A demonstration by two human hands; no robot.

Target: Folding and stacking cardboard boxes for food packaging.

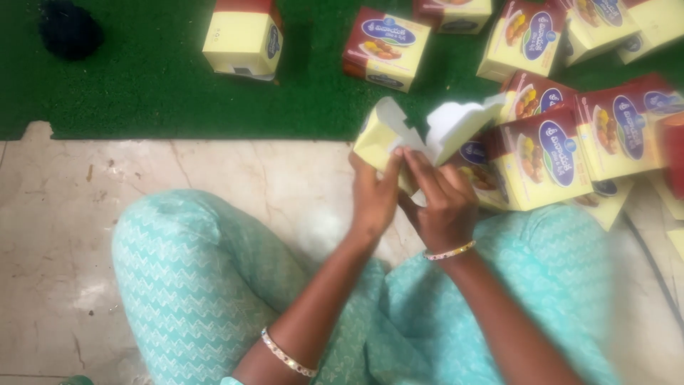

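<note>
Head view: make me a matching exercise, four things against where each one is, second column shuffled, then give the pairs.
Things:
1. half-folded carton
2. dark round object
3. green mat
4. beaded bracelet

Places:
A. top left corner, on the mat
B. on the right hand's wrist
C. held between both hands, left hand on its yellow side
D. spread over the floor beyond the knees, finished cartons on it

Pairs: 1-C, 2-A, 3-D, 4-B
</note>
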